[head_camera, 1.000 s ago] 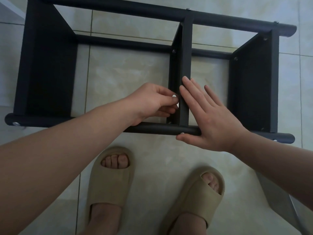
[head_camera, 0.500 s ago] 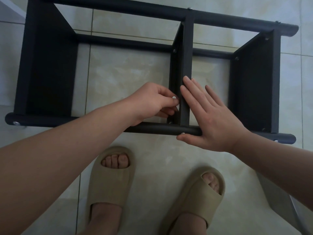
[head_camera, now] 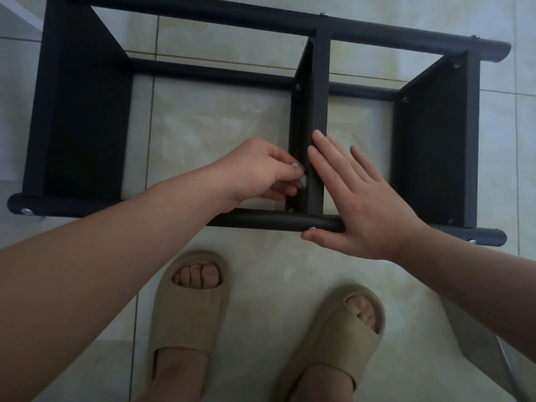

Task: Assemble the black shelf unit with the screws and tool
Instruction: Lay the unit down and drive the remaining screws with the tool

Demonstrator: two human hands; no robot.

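Black shelf unit (head_camera: 84, 117) is lying on the tiles (head_camera: 232, 126) | left hand (head_camera: 255, 172) is pinching a small piece (head_camera: 295, 164), maybe a screw, at the middle divider (head_camera: 319, 97) left face | right hand (head_camera: 365, 204), fingers straight, is bracing its right face | piece is needing square entry

Black shelf unit (head_camera: 87, 111) lay on its side on the tiled floor (head_camera: 220, 117) — three flat panels joined by four round rails. Silver screws (head_camera: 26, 211) sat in rail ends and panel corners — heads visible.
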